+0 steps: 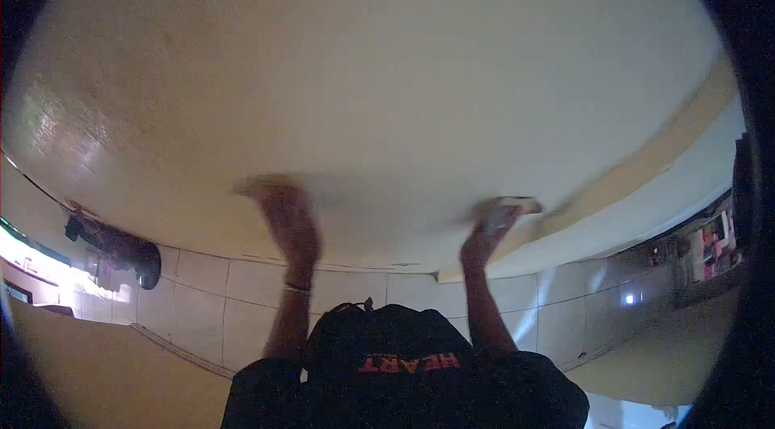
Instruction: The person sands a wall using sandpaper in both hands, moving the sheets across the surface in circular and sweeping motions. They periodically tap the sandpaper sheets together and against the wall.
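A broad, pale painted wall (452, 90) fills most of the view above my arms. My left hand (282, 207) is raised against its lower part, the fingers smeared by motion; a thin band (297, 291) circles that wrist. To the right, my right hand (494, 229) is closed around a small whitish, flat-looking thing (521, 204), held close over the wall surface. Blur hides what kind of thing it is.
Light floor tiles (347, 290) run along the base of the wall. A yellowish band (638, 163) curves down the right side. At the left stands a dark object (121, 255) near a bright opening; cluttered, colourful items (710, 247) sit at the far right.
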Tool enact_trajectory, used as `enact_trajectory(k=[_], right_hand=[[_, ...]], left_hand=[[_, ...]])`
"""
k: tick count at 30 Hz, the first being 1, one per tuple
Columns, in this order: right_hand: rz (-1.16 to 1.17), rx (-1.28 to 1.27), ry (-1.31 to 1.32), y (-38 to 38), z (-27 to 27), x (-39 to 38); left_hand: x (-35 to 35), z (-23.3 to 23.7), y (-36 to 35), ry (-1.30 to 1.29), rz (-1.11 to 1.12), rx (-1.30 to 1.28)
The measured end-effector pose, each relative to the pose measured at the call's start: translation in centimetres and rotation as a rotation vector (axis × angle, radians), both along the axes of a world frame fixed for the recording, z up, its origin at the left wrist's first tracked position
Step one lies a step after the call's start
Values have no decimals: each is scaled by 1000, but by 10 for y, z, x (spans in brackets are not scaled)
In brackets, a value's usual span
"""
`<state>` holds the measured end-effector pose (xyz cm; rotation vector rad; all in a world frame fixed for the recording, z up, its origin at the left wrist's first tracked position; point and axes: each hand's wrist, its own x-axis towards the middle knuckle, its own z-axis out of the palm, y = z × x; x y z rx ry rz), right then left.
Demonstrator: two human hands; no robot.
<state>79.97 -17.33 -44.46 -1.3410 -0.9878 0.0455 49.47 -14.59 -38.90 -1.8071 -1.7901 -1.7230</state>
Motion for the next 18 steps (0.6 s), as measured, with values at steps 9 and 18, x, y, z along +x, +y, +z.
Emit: enact_trajectory(k=[9,18], right_hand=[[-257,-217,-92,43,-84,-1],[24,-270,-668,-10,-6,-113]], left_hand=[[3,39,16,-370,-31,223],[-79,15,-5,-285,-288,43]])
